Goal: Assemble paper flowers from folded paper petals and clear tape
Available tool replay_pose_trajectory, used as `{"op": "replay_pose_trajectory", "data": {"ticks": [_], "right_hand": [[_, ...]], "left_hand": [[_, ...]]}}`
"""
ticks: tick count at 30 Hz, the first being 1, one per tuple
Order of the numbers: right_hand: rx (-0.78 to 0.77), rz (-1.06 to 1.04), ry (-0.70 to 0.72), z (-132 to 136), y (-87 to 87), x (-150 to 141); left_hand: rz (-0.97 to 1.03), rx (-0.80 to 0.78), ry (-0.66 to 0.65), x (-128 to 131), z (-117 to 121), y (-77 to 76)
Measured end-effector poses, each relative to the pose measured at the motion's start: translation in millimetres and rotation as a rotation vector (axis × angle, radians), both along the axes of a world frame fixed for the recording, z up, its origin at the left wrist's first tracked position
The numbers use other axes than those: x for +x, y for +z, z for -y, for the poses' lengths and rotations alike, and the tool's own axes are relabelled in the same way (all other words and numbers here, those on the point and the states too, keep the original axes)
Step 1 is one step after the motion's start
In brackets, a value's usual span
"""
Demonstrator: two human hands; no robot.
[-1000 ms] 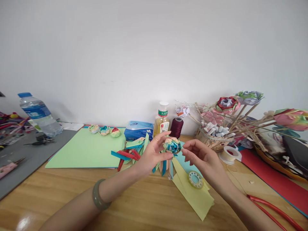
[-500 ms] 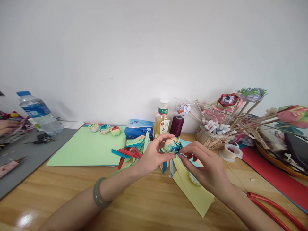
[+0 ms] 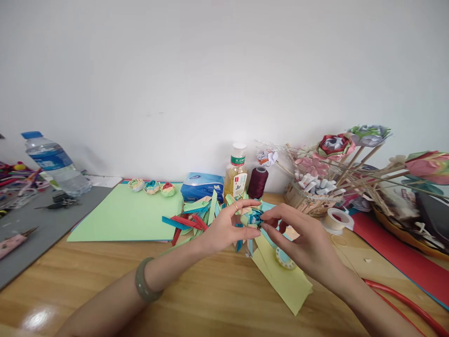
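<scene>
Between thumb and fingers, my left hand [image 3: 228, 227] holds a folded paper flower [image 3: 250, 217] in blue, pale green and cream. My right hand [image 3: 298, 234] pinches at the flower's right edge with thumb and fingertips; its other fingers are curled. Part of the flower is hidden behind the fingers. Under and behind the hands lies a heap of folded paper strips [image 3: 189, 222] in red, blue, green and cream. Yellow paper [image 3: 280, 285] lies below my right hand, with a round white-and-blue disc [image 3: 285, 258] on it.
Three small paper flowers [image 3: 152, 186] sit on green sheets [image 3: 129, 215]. Behind the hands stand a tissue pack [image 3: 202, 187], a tea bottle [image 3: 238, 173] and a dark red thread spool [image 3: 257, 182]. At right are a basket [image 3: 305, 203], a thread roll [image 3: 337, 220] and red-handled pliers or scissors [image 3: 403, 299].
The paper flower has turned so that more of its blue inside faces me. My right hand has shifted slightly at its edge. A hand at the far left has left the view.
</scene>
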State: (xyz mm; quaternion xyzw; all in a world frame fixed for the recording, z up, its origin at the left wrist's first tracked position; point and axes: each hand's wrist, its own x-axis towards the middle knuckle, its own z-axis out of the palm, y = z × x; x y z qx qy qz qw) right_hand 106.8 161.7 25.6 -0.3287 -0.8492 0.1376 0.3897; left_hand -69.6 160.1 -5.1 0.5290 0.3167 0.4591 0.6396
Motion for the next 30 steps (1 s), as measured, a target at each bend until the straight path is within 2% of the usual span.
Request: {"op": "replay_pose_trajectory", "data": {"ticks": [5, 9, 16, 20, 24, 26, 30], "right_hand": [[-0.184, -0.162, -0.088, -1, 7.0, 6], [-0.128, -0.059, -0.150, 0, 8.3, 4], [0.052, 0.095, -0.159, 5, 3.3, -2], [0.033, 0.086, -0.091, 5, 0.8, -2], [-0.008, 0.064, -0.043, 5, 0.3, -2], [-0.016, 0.059, -0.036, 5, 0.0, -2], [-0.035, 0.027, -0.026, 4, -0.8, -4]], "left_hand": [[0.053, -0.109, 0.028, 3, 2, 6.5], [0.056, -0.085, 0.045, 4, 2, 5.2], [-0.101, 0.148, 0.132, 3, 4, -5.0], [-0.302, 0.285, 0.178, 3, 6, -3.8], [-0.342, 0.392, 0.217, 3, 6, -2.6], [-0.320, 0.387, 0.216, 3, 6, -2.8], [-0.213, 0.232, 0.128, 4, 7, -4.0]]}}
